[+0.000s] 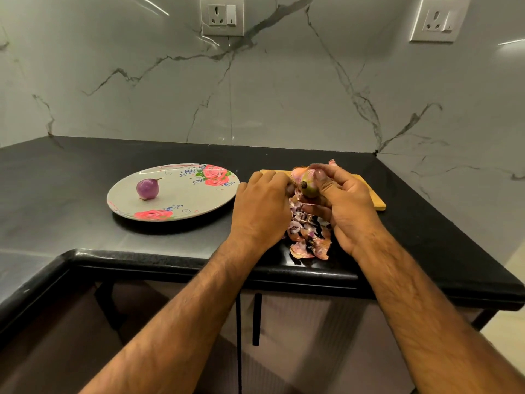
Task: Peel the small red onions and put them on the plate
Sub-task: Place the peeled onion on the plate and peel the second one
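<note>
One peeled purple onion (147, 189) lies on the left part of the floral plate (184, 194). To the right of the plate, my right hand (345, 204) grips a partly skinned onion (308, 184) above the counter, thumb on its top. My left hand (262, 207) is right beside it, fingers curled at the onion's left side, where they seem to pinch its loose skin. A heap of onion skins (308, 236) lies on the counter under both hands.
A wooden cutting board (372, 200) lies behind my hands, mostly hidden. The black counter (85, 194) ends in a rounded front edge close to the skins. Marble walls with two sockets (222, 15) stand behind and to the right.
</note>
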